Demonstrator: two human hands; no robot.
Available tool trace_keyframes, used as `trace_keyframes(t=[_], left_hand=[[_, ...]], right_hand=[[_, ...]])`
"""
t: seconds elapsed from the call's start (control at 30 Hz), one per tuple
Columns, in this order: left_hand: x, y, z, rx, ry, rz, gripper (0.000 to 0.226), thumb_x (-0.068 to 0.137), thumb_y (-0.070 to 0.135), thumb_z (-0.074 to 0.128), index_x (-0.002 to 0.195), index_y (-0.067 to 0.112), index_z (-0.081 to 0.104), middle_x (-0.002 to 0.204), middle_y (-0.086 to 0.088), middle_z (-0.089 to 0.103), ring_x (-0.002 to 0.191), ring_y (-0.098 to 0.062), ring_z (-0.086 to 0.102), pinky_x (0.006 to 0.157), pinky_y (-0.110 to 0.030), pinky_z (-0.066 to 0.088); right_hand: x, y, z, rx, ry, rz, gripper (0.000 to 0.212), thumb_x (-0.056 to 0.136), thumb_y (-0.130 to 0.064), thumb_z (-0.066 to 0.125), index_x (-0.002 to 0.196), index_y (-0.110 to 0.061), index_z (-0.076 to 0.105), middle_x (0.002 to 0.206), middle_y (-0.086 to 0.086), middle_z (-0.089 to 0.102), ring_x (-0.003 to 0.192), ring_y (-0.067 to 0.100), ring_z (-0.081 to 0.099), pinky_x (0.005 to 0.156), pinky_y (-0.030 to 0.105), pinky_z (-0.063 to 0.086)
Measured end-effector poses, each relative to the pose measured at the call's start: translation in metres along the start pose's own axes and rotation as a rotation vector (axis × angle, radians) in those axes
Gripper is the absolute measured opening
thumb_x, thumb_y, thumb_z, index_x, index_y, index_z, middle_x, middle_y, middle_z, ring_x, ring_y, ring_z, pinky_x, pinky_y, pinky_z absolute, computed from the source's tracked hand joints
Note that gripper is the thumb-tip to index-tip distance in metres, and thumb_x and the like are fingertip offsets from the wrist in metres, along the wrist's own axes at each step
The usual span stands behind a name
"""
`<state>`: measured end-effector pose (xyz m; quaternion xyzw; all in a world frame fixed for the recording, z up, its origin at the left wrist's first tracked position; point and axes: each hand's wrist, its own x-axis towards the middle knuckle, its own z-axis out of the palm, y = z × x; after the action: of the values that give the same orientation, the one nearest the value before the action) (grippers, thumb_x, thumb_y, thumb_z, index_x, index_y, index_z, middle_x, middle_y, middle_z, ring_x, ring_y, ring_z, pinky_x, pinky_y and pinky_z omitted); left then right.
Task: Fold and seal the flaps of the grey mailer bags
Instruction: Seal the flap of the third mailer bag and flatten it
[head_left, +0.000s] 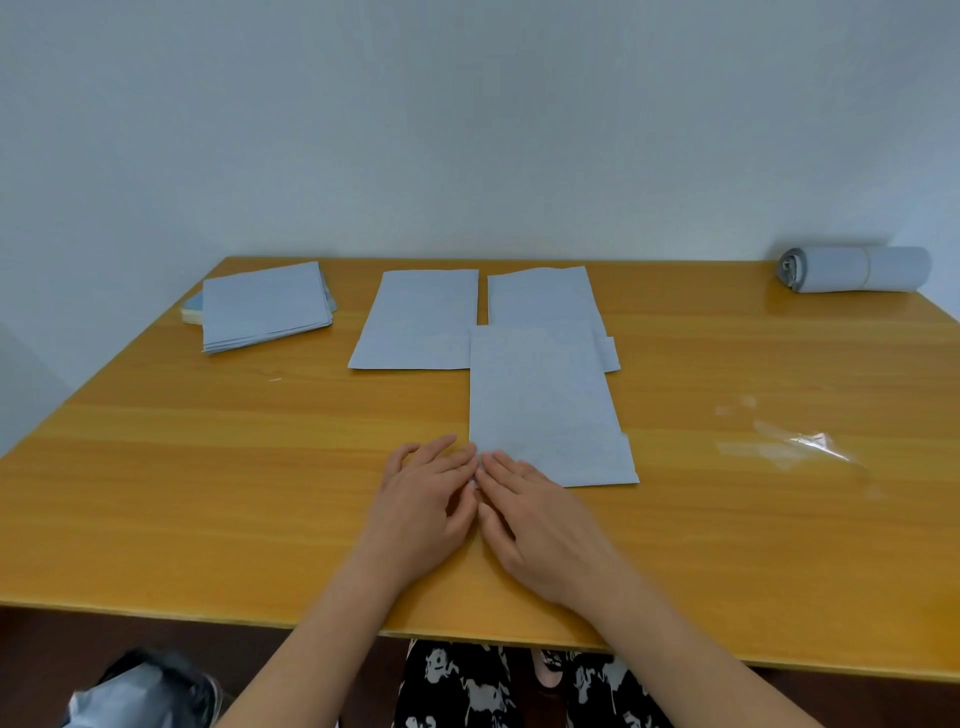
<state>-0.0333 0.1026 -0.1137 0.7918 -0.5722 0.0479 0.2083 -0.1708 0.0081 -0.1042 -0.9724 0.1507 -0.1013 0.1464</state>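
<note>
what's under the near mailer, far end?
The near mailer overlaps the near edges of two flat mailers: left one, right one. Their covered edges are hidden.

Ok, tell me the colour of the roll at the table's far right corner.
Grey roll; head view.

A wooden surface with an orange-yellow grain stands against a pale wall. Near its right edge lie crumpled scraps of clear plastic film. Below the near edge, black-and-white patterned cloth shows under the middle, and a crumpled grey and black plastic bag sits near the near left corner.
</note>
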Motion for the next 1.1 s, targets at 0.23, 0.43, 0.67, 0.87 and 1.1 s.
trace_keyframes(t=[0.23, 0.43, 0.67, 0.87, 1.1], left_hand=[[0.002, 0.0, 0.0, -0.007, 0.016, -0.043, 0.048, 0.085, 0.042, 0.033, 0.113, 0.029, 0.069, 0.124, 0.019, 0.061, 0.129, -0.008, 0.045, 0.112, -0.036, 0.02], [0.008, 0.004, 0.004, -0.089, 0.031, -0.147, 0.031, 0.093, 0.042, 0.046, 0.098, 0.03, 0.075, 0.118, 0.021, 0.065, 0.126, -0.006, 0.047, 0.112, -0.035, 0.025], [0.015, 0.007, 0.011, -0.307, 0.11, -0.267, 0.019, 0.08, 0.03, 0.073, 0.096, 0.02, 0.075, 0.11, 0.01, 0.07, 0.117, -0.014, 0.053, 0.099, -0.043, 0.043], [0.014, 0.013, 0.008, -0.069, -0.072, -0.19, 0.036, 0.097, 0.037, 0.044, 0.132, 0.037, 0.051, 0.145, 0.025, 0.036, 0.14, -0.001, 0.024, 0.115, -0.034, 0.016], [0.013, 0.014, 0.008, -0.032, -0.047, -0.186, 0.036, 0.098, 0.034, 0.041, 0.133, 0.033, 0.052, 0.146, 0.02, 0.037, 0.142, -0.003, 0.019, 0.118, -0.038, 0.01]], right_hand=[[-0.006, 0.004, -0.008, -0.029, -0.014, 0.077, 0.064, 0.096, -0.048, 0.015, 0.15, -0.014, 0.026, 0.158, 0.0, 0.02, 0.145, 0.008, 0.013, 0.113, 0.017, -0.001], [-0.014, 0.004, -0.005, -0.142, 0.035, 0.233, 0.06, 0.094, -0.045, 0.025, 0.127, -0.01, 0.061, 0.134, 0.005, 0.057, 0.127, 0.014, 0.051, 0.105, 0.026, 0.033], [-0.016, 0.004, -0.013, -0.045, -0.037, 0.122, 0.076, 0.091, -0.054, 0.0, 0.151, -0.013, 0.02, 0.159, 0.0, 0.013, 0.146, 0.007, 0.005, 0.118, 0.024, -0.001], [-0.011, 0.01, -0.008, -0.094, -0.12, 0.191, 0.086, 0.082, -0.063, -0.009, 0.153, -0.016, -0.002, 0.16, -0.002, -0.011, 0.145, 0.006, -0.014, 0.118, 0.027, -0.008], [-0.02, 0.018, -0.012, -0.147, -0.093, 0.364, 0.097, 0.076, -0.068, -0.011, 0.151, -0.008, -0.005, 0.159, 0.007, -0.012, 0.146, 0.014, -0.013, 0.118, 0.029, -0.007]])
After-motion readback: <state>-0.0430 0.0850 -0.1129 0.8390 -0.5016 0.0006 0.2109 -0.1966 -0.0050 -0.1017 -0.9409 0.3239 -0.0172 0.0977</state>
